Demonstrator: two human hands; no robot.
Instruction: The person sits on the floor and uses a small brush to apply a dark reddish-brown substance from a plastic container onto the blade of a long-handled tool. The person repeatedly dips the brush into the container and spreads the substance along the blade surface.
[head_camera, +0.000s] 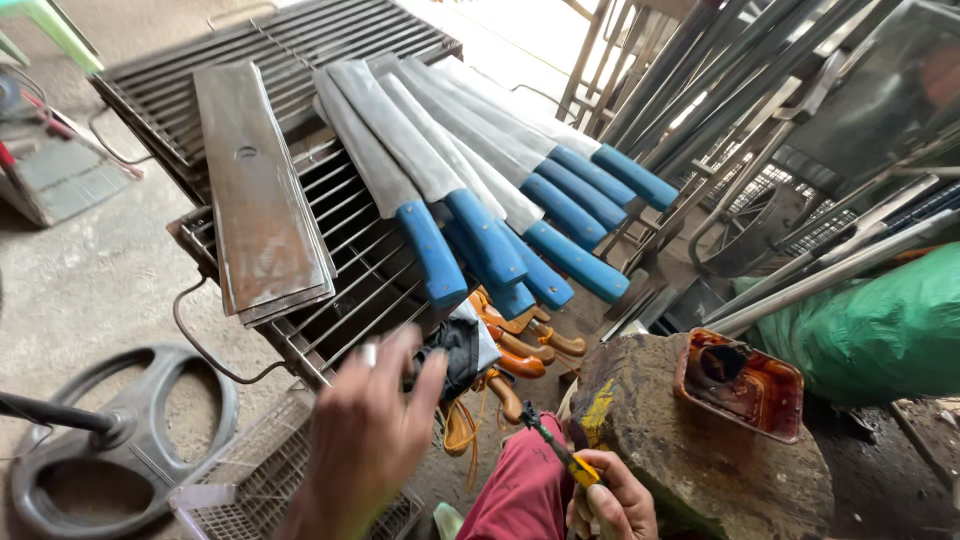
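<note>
My left hand (365, 440) is raised and blurred at the bottom centre, fingers closing on a dark cloth bundle (457, 352) beside the grill. My right hand (612, 500) is at the bottom edge, gripping a small brush with a yellow handle and dark bristles (560, 452) that points up-left. Several machetes with blue handles (480, 235) lie fanned across a wire grill rack (350, 290). Below them lie several knives with orange-brown wooden handles (520, 345). A rusty rectangular tin of reddish-brown liquid (742, 385) sits on a tree-stump block (690, 450) to the right.
Flat steel plates (258, 190) lie stacked on the rack's left. A steering wheel (110, 440) lies on the concrete floor at bottom left, a wire basket (255, 480) beside it. Metal rods and frames (760, 130) lean at the right, above a green sack (880, 330).
</note>
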